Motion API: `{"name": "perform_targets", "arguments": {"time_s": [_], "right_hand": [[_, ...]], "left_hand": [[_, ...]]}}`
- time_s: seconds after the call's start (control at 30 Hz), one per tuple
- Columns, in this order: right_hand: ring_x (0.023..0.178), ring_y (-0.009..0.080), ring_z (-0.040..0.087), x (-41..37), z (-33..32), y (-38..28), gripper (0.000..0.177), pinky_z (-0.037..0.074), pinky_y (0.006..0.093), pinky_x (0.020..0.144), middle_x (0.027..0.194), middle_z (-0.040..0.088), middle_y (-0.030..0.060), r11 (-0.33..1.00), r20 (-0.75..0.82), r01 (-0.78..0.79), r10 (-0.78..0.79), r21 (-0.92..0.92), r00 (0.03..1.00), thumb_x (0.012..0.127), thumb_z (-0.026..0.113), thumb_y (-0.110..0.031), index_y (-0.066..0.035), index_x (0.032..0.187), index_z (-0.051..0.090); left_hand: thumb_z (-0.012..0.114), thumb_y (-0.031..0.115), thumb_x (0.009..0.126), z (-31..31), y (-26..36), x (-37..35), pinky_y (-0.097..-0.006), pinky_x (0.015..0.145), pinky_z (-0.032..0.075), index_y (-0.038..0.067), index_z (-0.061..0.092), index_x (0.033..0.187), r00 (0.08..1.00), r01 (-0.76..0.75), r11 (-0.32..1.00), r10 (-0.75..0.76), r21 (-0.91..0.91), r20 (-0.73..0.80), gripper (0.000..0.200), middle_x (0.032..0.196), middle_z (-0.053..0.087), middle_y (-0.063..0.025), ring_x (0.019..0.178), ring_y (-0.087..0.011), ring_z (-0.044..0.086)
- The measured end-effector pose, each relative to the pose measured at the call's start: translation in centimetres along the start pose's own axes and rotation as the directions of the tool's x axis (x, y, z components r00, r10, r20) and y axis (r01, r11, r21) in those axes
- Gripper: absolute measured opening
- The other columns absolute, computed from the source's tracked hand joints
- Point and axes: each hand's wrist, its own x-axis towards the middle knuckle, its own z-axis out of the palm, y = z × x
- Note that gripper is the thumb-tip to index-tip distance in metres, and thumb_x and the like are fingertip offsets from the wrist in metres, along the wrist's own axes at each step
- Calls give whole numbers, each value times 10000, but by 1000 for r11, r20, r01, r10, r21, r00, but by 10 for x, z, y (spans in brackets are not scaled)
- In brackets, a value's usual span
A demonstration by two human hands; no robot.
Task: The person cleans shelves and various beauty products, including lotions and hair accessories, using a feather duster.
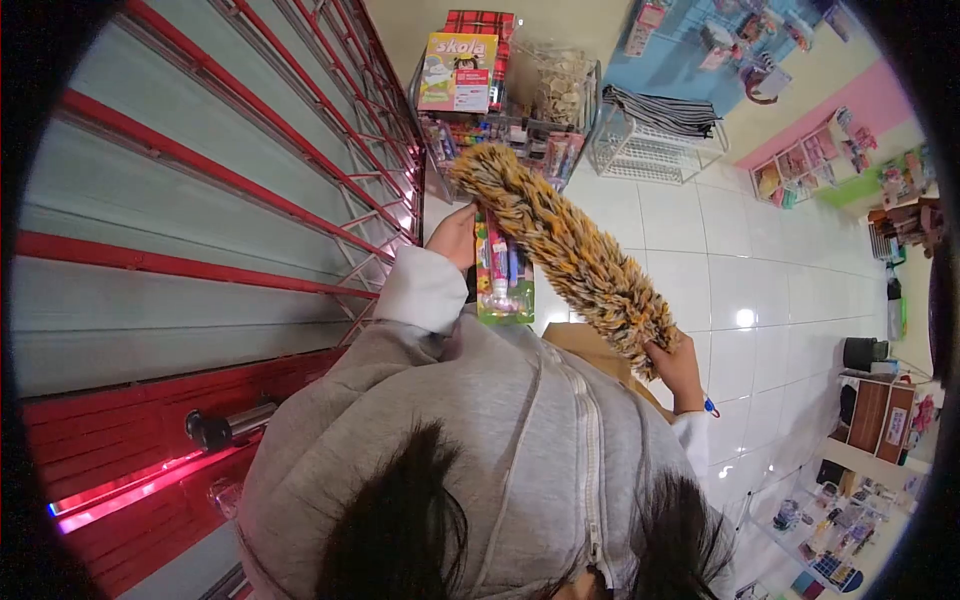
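Note:
My right hand (pixel 678 370) is closed around the lower end of a long fluffy duster (pixel 570 245) with brown, yellow and cream fibres. The duster slants up to the left, and its far end overlaps the top of a colourful blister pack (pixel 508 280). That pack has a green lower edge and shows a pink-and-white tube beside a blue piece. My left hand (pixel 455 237) grips the pack by its left edge near the top, with part of the fingers hidden behind it. A blue loop (pixel 711 407) shows by my right wrist.
Ahead stands a rack (pixel 540 140) packed with small goods, a yellow "skola" pack (pixel 458 72) on top. A white wire shelf (pixel 650 150) is right of it. Red metal bars (pixel 200 270) line the left side. A brown cardboard piece (pixel 590 345) lies under the duster. White tiles (pixel 745 270) cover the floor.

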Motion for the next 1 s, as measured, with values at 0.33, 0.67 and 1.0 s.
{"name": "perform_targets", "arguments": {"time_s": [0.33, 0.67, 1.0], "right_hand": [[796, 149, 619, 1, -15, -9, 323, 495, 295, 740, 901, 681, 77, 986, 351, -147, 108, 85, 930, 747, 714, -114, 28, 1024, 630], [776, 142, 613, 6, -14, -17, 248, 490, 290, 691, 887, 676, 80, 990, 80, -63, 53, 126, 995, 814, 666, -123, 49, 990, 629], [713, 132, 581, 18, -2, 28, 225, 466, 291, 637, 848, 662, 56, 884, -107, 61, -13, 463, 994, 867, 601, -143, 41, 997, 616]], "left_hand": [[406, 286, 965, -24, 13, 39, -404, 950, 443, 45, 445, 1290, 912, 107, 991, -129, 77, 390, 406, 1233, 547, -122, 1111, -261, 545], [437, 297, 969, 1, 10, 27, -419, 897, 479, 81, 506, 1213, 995, -101, 995, 101, 6, 28, 333, 1098, 600, -129, 993, -257, 603], [435, 365, 958, 13, -18, 57, -249, 488, 386, 99, 563, 1055, 991, 135, 957, -127, -256, 50, 311, 681, 412, 4, 570, -117, 405]]}}
